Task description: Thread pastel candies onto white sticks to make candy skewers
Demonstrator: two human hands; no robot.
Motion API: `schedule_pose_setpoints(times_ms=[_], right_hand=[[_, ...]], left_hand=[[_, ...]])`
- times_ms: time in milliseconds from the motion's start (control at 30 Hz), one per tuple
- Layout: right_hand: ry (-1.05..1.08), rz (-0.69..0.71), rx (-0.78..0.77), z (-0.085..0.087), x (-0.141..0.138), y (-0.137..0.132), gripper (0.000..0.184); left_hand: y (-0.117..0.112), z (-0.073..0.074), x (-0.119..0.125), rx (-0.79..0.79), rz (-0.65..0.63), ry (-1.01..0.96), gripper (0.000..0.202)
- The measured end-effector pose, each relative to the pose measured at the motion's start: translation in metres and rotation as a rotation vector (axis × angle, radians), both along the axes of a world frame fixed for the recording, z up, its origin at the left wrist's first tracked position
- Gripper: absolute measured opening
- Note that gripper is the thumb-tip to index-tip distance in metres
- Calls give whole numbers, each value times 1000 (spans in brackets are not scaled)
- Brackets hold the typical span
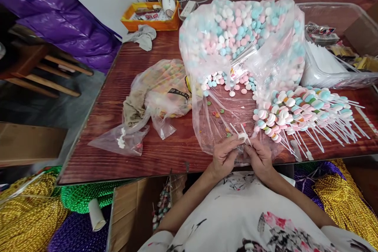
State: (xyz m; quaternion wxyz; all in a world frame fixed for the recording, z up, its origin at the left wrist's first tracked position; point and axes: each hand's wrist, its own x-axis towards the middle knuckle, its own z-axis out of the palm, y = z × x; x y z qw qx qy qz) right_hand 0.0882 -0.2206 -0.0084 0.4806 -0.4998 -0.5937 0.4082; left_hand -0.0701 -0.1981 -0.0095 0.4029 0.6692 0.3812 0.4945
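left hand (225, 156) + right hand (260, 156) pinching white sticks (234, 128), nearside of pellet bag (273, 49) | stick-fiddling step imo | next needs steady grip

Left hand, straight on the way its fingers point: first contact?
Probably the small white piece with the white sticks, which the left hand already seems to touch; right behind it, the right hand. Exact depth is unclear.

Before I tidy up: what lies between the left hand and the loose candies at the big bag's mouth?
In the head view: clear plastic, tips of white sticks and a few coloured rings; whether on or under the plastic, I cannot tell.
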Motion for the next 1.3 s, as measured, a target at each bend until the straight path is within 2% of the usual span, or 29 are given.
schedule_pose_setpoints(times_ms=[67, 133, 200, 267, 367, 467, 533, 600, 667, 767, 867, 1000, 1100, 1300], right_hand=[[-5, -46, -2, 0, 4, 7, 20], [22, -102, -20, 1, 10, 13, 22], [106, -177, -64, 1, 18, 16, 22], [213, -255, -116, 0, 27, 17, 21], [296, -324, -175, -2, 39, 13, 20], [233, -247, -206, -7, 46, 7, 21], [126, -153, -222, -10, 50, 4, 25], [81, -120, -257, -12, 52, 3, 25], [157, -181, -298, -11, 54, 4, 22], [330, -315, -294, -6, 56, 9, 16], [349, -353, -239, -2, 55, 14, 15], [233, -333, -218, -8, 53, 15, 17], [109, -337, -202, -18, 52, 13, 20], [6, -359, -168, -24, 52, 13, 24]], left_hand=[[10, 6, 2, 35, -82, -7, 39], [26, 12, 1, 0, -139, -20, 40], [51, 20, -4, -85, -125, -30, 40], [81, 30, -15, -151, -41, -2, 38], [121, 45, -36, -126, 65, 264, 25], [137, 52, -46, -87, 78, 507, 19], [129, 49, -41, -107, -23, 530, 19], [109, 42, -24, -112, -176, 506, 21], [86, 33, -1, -40, -300, 541, 23], [55, 24, 33, 112, -384, 723, 22], [36, 19, 50, 152, -442, 806, 23], [28, 16, 47, 158, -471, 816, 32], [30, 13, 34, 163, -472, 817, 29], [53, 19, 8, 49, -325, 703, 24]])
